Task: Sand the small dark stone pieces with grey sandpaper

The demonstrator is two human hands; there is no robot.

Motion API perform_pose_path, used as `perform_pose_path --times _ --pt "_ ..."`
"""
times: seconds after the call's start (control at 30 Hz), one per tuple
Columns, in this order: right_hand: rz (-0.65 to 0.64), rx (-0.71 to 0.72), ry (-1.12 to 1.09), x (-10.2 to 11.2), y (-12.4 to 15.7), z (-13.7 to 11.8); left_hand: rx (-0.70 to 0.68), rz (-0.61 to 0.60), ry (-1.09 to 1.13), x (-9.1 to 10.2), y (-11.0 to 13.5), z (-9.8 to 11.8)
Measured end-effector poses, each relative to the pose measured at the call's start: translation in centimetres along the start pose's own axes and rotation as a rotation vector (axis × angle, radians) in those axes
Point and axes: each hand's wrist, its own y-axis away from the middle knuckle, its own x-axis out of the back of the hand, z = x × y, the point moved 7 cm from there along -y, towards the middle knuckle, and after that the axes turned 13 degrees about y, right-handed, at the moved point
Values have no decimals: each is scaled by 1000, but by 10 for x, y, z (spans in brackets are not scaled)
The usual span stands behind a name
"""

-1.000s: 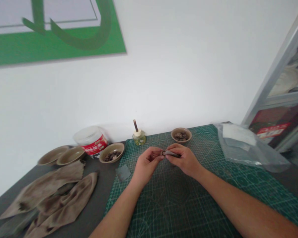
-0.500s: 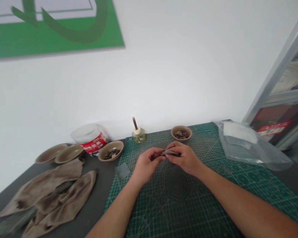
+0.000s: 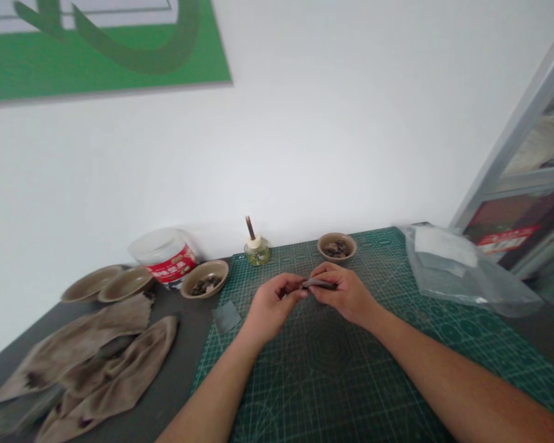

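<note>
Over the cutting mat my two hands meet. My right hand [image 3: 344, 293] is closed on a thin grey flat piece [image 3: 321, 283], its edge pointing left, perhaps folded sandpaper. My left hand [image 3: 276, 306] pinches at its fingertips a small dark lump [image 3: 304, 287], mostly hidden by the fingers. The grey piece lies against or very near that lump; I cannot tell which. Just beyond my right hand stands a small brown bowl [image 3: 337, 258] with dark rough chunks in it. A small grey square sheet [image 3: 226, 317] lies on the mat left of my left hand.
The green cutting mat [image 3: 268, 394] covers much of the dark table. Left are a second bowl of chunks [image 3: 225, 275], a white tub with red label [image 3: 172, 264], two more bowls [image 3: 87, 289], and brown cloths [image 3: 143, 363]. A glass bottle [image 3: 257, 253] stands behind; a plastic bag [image 3: 471, 286] lies right.
The view has shifted very slightly, so the things at the left appear a little further left. Both hands keep their hold, almost unmoved.
</note>
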Motion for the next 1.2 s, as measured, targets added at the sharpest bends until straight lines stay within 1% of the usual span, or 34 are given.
perform_pose_path --times 0.07,0.17,0.27,0.4,0.53,0.63,0.73,0.83,0.9,1.0,1.13,1.2 --pt "2 -3 1 0 0 0 -1 3 -5 0 0 1" --pt "-31 4 -24 -2 0 -1 2 -10 0 -1 0 2" --pt "-11 -7 -13 -1 0 -1 0 -6 -27 0 0 2" --pt "-34 2 -25 -3 0 -1 0 -17 -13 -1 0 1" --pt "-21 -1 -13 -2 0 0 10 -7 -29 -1 0 0" --pt "-63 4 -17 -4 0 0 9 -23 -16 -2 1 0" --pt "-52 -6 0 -2 -1 1 21 -31 -3 -3 1 -2" --pt "-70 1 7 -4 -1 1 34 -40 46 -3 0 -6" --pt "-66 6 9 -4 -1 1 45 -32 71 -2 0 -9" --pt "-40 1 35 -2 -1 2 67 -6 53 1 -1 -13" --pt "-87 18 -1 -5 -1 2 60 -32 61 0 -1 -11" --pt "-69 10 3 -4 -1 2 58 -35 70 -1 -2 -11"
